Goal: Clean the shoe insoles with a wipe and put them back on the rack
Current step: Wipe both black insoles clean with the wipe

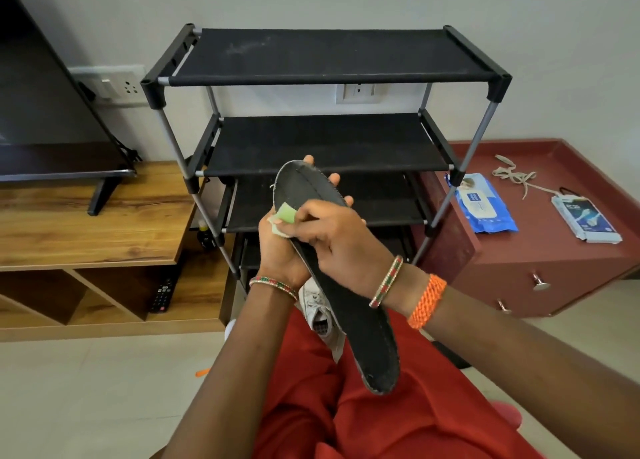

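**Insole held up for wiping, rack waiting in front**

The person sits facing the rack [325,140] with a dark insole [346,285] raised over the lap, toe end up and away, heel end hanging down toward the red cloth on the knees. The left hand [280,251] cradles it from below, fingers spread behind the toe part so the flat face is turned up and steady; its grip is wrapped round the insole's forward half. The right hand [332,233] comes over the top, its grip pinched narrow on a small pale-green wipe [284,218] pressed against the insole's left edge. Holding it this way, I'd say, gives the wiping hand a firm backing to rub against.

A white shoe [320,315] lies just below the hands, partly hidden by them. The rack's black shelves that I can see carry nothing, so the insole likely goes there once clean. On the red desk [540,251] to the right lie a blue wipes pack [485,204], kept within reach for a fresh sheet, a loose lace [516,176] and a small box [585,221]. A TV [45,95] stands to the left.
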Demonstrator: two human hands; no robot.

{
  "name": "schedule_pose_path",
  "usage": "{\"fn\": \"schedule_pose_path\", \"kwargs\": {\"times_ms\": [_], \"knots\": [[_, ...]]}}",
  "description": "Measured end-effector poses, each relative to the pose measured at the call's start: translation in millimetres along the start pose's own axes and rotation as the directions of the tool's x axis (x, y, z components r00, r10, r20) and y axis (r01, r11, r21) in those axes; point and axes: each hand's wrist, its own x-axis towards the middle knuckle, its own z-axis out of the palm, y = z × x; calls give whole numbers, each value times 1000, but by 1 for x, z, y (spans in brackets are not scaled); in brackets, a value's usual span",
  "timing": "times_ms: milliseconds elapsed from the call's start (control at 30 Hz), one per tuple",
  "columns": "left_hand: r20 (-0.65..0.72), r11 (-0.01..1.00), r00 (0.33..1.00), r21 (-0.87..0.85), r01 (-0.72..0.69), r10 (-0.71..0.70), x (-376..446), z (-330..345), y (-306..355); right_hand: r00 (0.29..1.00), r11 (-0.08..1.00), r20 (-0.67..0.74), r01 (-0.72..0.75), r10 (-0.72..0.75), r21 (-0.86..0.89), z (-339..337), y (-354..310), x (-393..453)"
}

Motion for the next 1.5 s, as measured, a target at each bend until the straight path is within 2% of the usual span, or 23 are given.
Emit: {"fn": "schedule_pose_path", "kwargs": {"times_ms": [67, 133, 200, 233, 300, 333, 433, 533, 700, 767, 867, 1000, 1167, 1233, 1333, 1400, 1500], "knots": [[-27, 1000, 1000, 8, -5, 5, -2, 1, -7, 999, 1000, -33, 15, -16, -4, -6, 4, 6], [-81, 1000, 996, -19, 24, -25, -3, 5, -14, 995, 990, -100, 19, -33, -137, -12, 9, 18], [-99, 1000, 995, -21, 19, -21, -4, 10, -17, 985, 979, -169, -56, 22, -198, -15, 5, 26], [-80, 1000, 997, -10, 11, -12, -4, 15, -16, 980, 978, -189, -100, 65, -183, -14, -2, 26], [-52, 999, 998, -33, -27, 25, -1, 21, -7, 973, 968, -127, -209, 192, -137, -10, -12, 22], [-51, 997, 997, -64, -52, 49, 2, 20, -1, 975, 969, -86, -214, 205, -125, -8, -16, 17], [-46, 990, 992, -84, -117, 113, 4, 16, 15, 995, 997, -77, -66, 69, 46, -5, -21, 2], [6, 995, 996, -34, -90, 90, 7, 13, 7, 987, 979, -53, -146, 155, 145, -8, -17, 5], [-8, 998, 999, 25, -50, 50, 9, 15, -12, 972, 975, -131, -205, 193, -87, -1, 0, 28], [-41, 998, 998, 33, -47, 48, 9, 15, -11, 974, 977, -181, -164, 138, -133, -2, -2, 29], [-104, 996, 991, 34, -81, 84, 3, 17, -4, 986, 923, -160, -24, -41, -385, -8, -4, 30], [-166, 987, 977, 114, -112, 130, -9, 16, 7, 988, 853, -144, -22, -62, -521, -8, -8, 37], [-263, 985, 960, 164, -49, 92, -18, 0, 10, 995, 881, -99, -17, -34, -473, -12, -3, 45], [-277, 992, 957, 119, -52, 83, -19, -5, 12, 998, 888, -54, 6, -35, -459, -10, -4, 36], [-183, 999, 982, -2, -52, 50, -18, -10, 19, 1000, 951, -12, -2, -2, -310, -4, -6, 10], [-187, 1000, 982, -3, -29, 28, -18, -11, 19, 999, 975, -39, -35, 27, -221, -3, 1, 4], [-234, 994, 972, 107, 1, 24, -19, -6, 5, 986, 987, -161, -74, 51, -140, -4, 19, 22]]}}
